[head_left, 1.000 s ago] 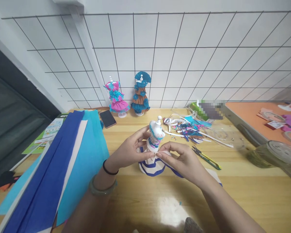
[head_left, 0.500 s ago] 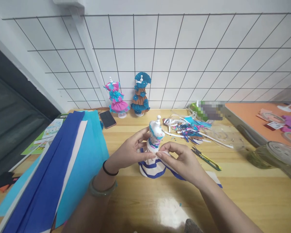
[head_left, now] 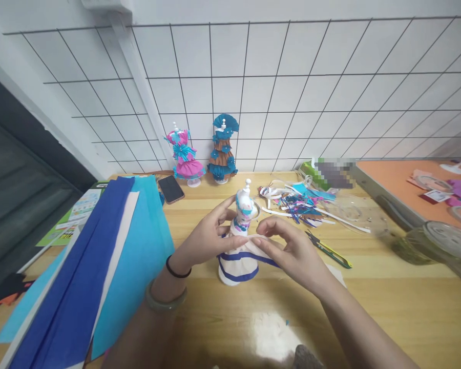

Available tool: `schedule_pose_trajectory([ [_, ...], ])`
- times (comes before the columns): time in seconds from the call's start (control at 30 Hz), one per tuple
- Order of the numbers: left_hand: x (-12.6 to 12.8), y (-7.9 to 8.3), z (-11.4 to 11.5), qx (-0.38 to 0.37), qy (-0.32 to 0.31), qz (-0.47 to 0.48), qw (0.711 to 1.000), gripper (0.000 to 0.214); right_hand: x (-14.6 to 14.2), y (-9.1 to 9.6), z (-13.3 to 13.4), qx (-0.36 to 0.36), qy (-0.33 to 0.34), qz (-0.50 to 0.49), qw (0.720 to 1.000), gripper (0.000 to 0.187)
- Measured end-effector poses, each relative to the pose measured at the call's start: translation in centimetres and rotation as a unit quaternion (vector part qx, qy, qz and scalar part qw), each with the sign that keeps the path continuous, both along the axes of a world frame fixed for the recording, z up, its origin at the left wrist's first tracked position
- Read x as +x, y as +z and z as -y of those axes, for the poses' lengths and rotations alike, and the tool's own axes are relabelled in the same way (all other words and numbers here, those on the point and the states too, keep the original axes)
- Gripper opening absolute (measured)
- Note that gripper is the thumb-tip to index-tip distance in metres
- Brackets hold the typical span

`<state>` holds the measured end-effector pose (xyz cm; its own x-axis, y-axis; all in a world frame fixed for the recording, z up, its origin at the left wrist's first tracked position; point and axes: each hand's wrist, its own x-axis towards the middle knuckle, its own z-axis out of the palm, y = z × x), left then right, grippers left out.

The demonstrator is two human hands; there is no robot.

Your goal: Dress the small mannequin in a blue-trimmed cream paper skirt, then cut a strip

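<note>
As the dress stand [head_left: 242, 204] turns, more striped paper [head_left: 249, 251] wraps it.
Left hand [head_left: 207, 237] hugs its waist; right hand [head_left: 294, 252] pinches paper.

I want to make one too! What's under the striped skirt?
A bit of white base pokes out below the striped skirt. The skirt covers whatever else is there. The left hand hides part of the skirt's top.

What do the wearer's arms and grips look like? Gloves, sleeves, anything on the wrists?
Left grip and right grip: bare, five-fingered human hands, no gloves. Left wrist: thin black band, with a thicker, smooth grey-green bangle further up the arm. Nothing visible on the right wrist. No sleeves, cables or markings in view on either forearm.
</note>
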<state>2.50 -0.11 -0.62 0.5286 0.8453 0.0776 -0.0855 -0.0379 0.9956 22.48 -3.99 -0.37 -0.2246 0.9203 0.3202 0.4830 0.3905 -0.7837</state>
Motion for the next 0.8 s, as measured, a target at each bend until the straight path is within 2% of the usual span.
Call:
schedule_pose_trajectory([
  [0.1, 0.1, -0.2, -0.2, -0.022, 0.030, 0.012, 0.999, 0.091, 0.1, 0.2, 0.9, 0.165, -0.013, 0.078, 0.983, 0.014],
  [0.2, 0.5, -0.4, -0.2, -0.028, 0.073, 0.006, 0.997, 0.095, -0.4, 0.1, 1.9, 0.249, -0.004, 0.175, 0.953, 0.015],
  [0.33, 1.0, -0.3, 0.0, -0.036, 0.116, -0.011, 0.992, 0.096, -1.6, -0.4, 2.2, 0.292, -0.039, 0.243, 0.924, 0.013],
  [0.47, 1.4, 0.1, 0.2, -0.031, 0.134, -0.015, 0.990, 0.094, -2.2, -0.8, 2.0, 0.304, -0.064, 0.261, 0.914, 0.007],
  [0.63, 1.4, 0.2, 0.1, -0.033, 0.148, -0.021, 0.988, 0.094, -2.3, -0.9, 2.3, 0.322, -0.044, 0.255, 0.911, 0.012],
  [0.8, 1.3, 0.2, 0.1, -0.047, 0.152, -0.019, 0.987, 0.093, -2.3, -0.8, 2.9, 0.381, -0.028, 0.227, 0.896, 0.014],
])
